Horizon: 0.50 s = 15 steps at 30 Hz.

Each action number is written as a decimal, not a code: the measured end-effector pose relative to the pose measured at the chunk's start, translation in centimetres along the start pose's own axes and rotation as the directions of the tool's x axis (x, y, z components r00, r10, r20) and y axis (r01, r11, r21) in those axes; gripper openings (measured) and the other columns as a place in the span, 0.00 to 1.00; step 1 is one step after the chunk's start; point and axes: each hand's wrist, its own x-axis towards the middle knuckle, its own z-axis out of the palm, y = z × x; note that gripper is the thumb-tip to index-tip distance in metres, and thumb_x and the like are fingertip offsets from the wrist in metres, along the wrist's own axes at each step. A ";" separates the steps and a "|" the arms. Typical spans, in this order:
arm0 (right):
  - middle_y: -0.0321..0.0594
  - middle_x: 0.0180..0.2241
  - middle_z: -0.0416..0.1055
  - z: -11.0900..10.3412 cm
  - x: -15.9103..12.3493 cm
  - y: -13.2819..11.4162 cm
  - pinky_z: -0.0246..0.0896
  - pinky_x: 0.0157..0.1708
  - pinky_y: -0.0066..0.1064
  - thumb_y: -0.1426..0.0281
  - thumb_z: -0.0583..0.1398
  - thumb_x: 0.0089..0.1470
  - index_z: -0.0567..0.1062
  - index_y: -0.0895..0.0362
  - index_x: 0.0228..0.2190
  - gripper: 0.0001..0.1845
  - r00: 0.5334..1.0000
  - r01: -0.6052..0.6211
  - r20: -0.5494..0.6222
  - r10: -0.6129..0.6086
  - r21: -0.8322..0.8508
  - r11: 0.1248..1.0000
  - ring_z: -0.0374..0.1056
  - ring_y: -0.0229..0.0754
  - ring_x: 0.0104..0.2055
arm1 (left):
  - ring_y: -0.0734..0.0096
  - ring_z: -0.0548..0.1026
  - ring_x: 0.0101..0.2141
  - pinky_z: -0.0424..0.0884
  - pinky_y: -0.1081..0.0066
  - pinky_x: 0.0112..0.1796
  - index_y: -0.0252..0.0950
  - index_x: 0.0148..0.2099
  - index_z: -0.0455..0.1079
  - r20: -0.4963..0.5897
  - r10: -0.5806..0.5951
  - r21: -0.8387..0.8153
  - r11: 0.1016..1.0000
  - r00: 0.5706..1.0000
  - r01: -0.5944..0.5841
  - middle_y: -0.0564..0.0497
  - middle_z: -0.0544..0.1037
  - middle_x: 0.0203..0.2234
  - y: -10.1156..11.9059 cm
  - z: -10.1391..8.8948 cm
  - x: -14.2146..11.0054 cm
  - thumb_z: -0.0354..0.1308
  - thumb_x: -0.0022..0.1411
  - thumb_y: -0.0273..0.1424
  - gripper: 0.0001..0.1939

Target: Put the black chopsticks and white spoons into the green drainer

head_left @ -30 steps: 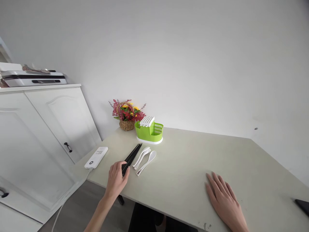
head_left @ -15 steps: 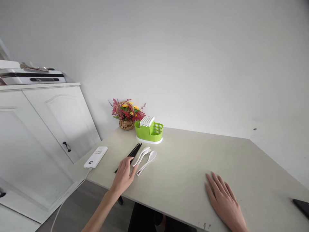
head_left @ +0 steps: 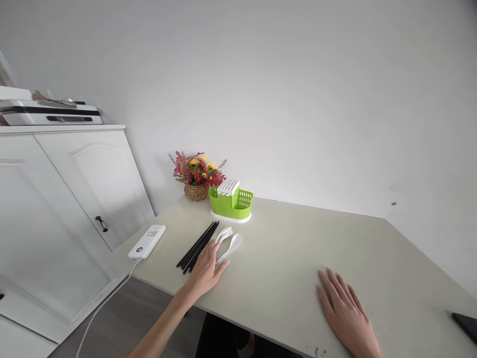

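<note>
My left hand (head_left: 204, 271) is over the handles of white spoons, its thumb apart from the fingers. One spoon (head_left: 235, 241) shows its bowl and part of its handle. Beside it the bowls of the other white spoons (head_left: 223, 232) overlap, with their handles partly hidden under my fingers. Several black chopsticks (head_left: 197, 247) lie side by side, just left of that hand. My right hand (head_left: 346, 308) rests flat on the table (head_left: 283, 268), fingers stretched out and holding nothing.
A green utensil basket (head_left: 231, 206) with a white slotted top stands near the wall, beside a wicker basket of flowers (head_left: 196, 191). At the left edge lies a white power bank (head_left: 147, 241) with a cable. A black object (head_left: 465, 325) is at far right; a white cabinet (head_left: 93, 179) stands left.
My left hand has shifted right, from between the chopsticks and spoons onto the spoon handles, uncovering the chopsticks' lower ends. My right hand has stayed in place.
</note>
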 end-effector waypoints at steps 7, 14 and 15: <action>0.34 0.74 0.49 0.1 -0.1 0.1 0.41 0.74 0.50 0.47 0.40 0.68 0.59 0.51 0.72 0.40 0.999 -0.018 0.033 0.017 0.015 1.000 0.44 0.49 0.76 | 0.45 0.62 0.69 0.67 0.44 0.63 0.43 0.74 0.49 -0.020 0.024 0.005 1.000 1.000 -0.024 0.36 0.63 0.69 0.5 0.1 -0.5 0.52 0.74 0.44 0.33; 0.33 0.74 0.50 -0.1 0.0 -0.1 0.41 0.74 0.49 0.46 0.40 0.68 0.59 0.51 0.71 0.40 0.999 -0.029 0.038 0.029 0.014 0.999 0.44 0.48 0.76 | 0.45 0.65 0.67 0.68 0.45 0.62 0.41 0.72 0.53 -0.057 0.018 -0.021 1.000 0.998 -0.019 0.36 0.68 0.65 1.0 -0.1 -0.5 0.51 0.75 0.41 0.28; 0.34 0.74 0.50 -0.2 0.0 -0.1 0.41 0.74 0.49 0.46 0.39 0.68 0.59 0.51 0.71 0.40 0.999 -0.029 0.039 0.028 0.014 0.999 0.44 0.48 0.76 | 0.45 0.65 0.67 0.68 0.45 0.62 0.41 0.72 0.53 -0.052 0.016 -0.020 1.000 0.999 -0.017 0.36 0.68 0.65 1.1 -0.1 -0.5 0.51 0.75 0.41 0.28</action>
